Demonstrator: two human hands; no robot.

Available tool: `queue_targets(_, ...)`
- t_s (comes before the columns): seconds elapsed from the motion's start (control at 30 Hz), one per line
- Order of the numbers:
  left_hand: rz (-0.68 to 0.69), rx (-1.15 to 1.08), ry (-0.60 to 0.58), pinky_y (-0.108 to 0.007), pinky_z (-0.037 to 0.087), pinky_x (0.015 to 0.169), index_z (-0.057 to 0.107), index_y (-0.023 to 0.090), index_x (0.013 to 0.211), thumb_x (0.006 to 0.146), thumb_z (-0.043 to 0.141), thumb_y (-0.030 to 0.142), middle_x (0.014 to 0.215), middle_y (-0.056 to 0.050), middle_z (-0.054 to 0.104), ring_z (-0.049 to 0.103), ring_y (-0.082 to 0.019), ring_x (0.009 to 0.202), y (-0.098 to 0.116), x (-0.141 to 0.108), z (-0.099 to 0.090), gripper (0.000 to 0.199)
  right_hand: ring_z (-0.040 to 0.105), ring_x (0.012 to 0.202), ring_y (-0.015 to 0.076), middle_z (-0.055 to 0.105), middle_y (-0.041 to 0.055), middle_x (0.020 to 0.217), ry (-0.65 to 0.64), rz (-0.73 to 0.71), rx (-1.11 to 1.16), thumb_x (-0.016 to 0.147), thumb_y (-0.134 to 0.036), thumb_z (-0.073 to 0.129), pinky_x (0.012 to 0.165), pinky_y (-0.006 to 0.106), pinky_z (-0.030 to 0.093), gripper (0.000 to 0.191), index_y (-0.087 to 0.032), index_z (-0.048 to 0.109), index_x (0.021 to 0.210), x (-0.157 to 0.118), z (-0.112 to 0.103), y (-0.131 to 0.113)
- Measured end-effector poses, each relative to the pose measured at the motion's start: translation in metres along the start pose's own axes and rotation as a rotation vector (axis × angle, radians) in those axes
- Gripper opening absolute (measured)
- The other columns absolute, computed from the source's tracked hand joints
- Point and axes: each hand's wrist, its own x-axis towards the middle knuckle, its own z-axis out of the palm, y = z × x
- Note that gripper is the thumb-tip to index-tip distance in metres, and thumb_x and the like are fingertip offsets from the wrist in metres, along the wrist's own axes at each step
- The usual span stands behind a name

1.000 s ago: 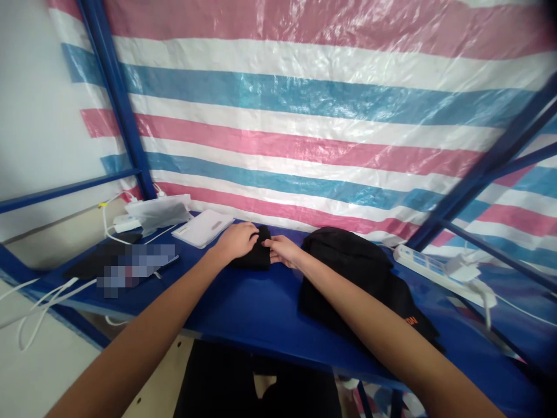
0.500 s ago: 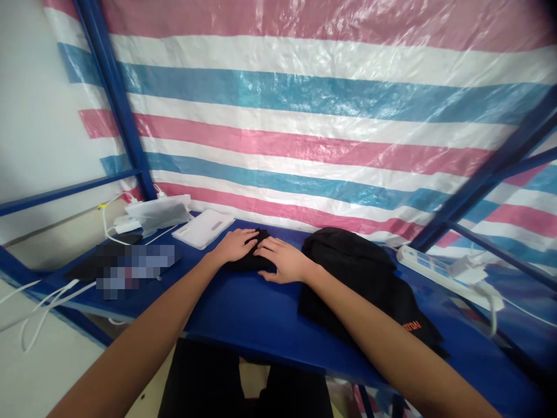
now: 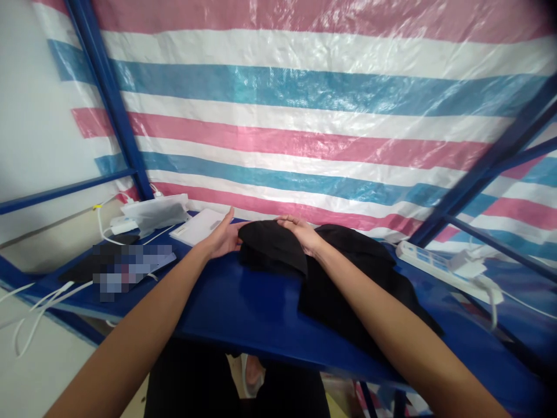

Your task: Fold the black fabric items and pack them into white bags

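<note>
A bundle of folded black cloth (image 3: pixel 272 247) is raised in front of me above the blue desk (image 3: pixel 235 307), its upper edge curved. My left hand (image 3: pixel 224 237) is at its left end, thumb pointing up and the other fingers partly hidden behind the fabric. Over the far right edge of the cloth, my right hand (image 3: pixel 300 231) has its fingers curled, gripping it. To the right a larger folded black garment (image 3: pixel 361 267) lies on the desk, partly under my right forearm.
White papers (image 3: pixel 195 227) and a pale pouch (image 3: pixel 156 213) with white cables are at the back left. A white power strip (image 3: pixel 444 273) with plugs lies on the right. Blue metal posts (image 3: pixel 108 98) and a striped plastic sheet (image 3: pixel 304 151) enclose the desk.
Both hands were pressing down on the black bundle. Now they have moved apart to its two ends, and the cloth is lifted and looks wider. The larger garment stays in place.
</note>
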Motion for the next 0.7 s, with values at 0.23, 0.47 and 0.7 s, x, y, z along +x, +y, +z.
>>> queue_targets(0.23, 0.020, 0.016, 0.041, -0.046, 0.056, 0.115, 0.047, 0.031, 0.167, 0.082, 0.091, 0.054, 0.163, -0.013, 0.060, 0.064, -0.033, 0.144, -0.007, 0.000, 0.022, 0.099, 0.076, 0.107, 0.0237, 0.069, 0.0168, 0.145, -0.027, 0.102, -0.273, 0.085, -0.053, 0.092, 0.073, 0.027, 0.064, 0.083, -0.025, 0.056, 0.154, 0.000, -0.015, 0.021)
queue_targets(0.47, 0.082, 0.264, 0.259, -0.048, 0.047, 0.124, 0.068, 0.021, 0.147, 0.092, 0.073, 0.070, 0.153, -0.014, 0.068, 0.061, -0.036, 0.146, -0.019, 0.013, 0.024, 0.074, 0.076, 0.098, 0.0216, 0.057, 0.0257, 0.154, -0.082, 0.212, -0.267, 0.067, -0.044, 0.106, 0.073, 0.029, 0.065, 0.125, -0.023, 0.039, 0.170, -0.002, -0.020, 0.031)
queue_targets(0.7, 0.089, 0.327, 0.288, -0.049, 0.045, 0.126, 0.052, 0.026, 0.163, 0.081, 0.084, 0.070, 0.165, -0.012, 0.058, 0.056, -0.037, 0.151, -0.020, 0.009, 0.021, 0.098, 0.076, 0.097, 0.0283, 0.072, 0.0173, 0.129, 0.070, -0.246, -0.831, 0.098, -0.053, 0.080, 0.088, 0.045, 0.066, 0.074, -0.020, 0.053, 0.159, -0.002, -0.008, 0.036)
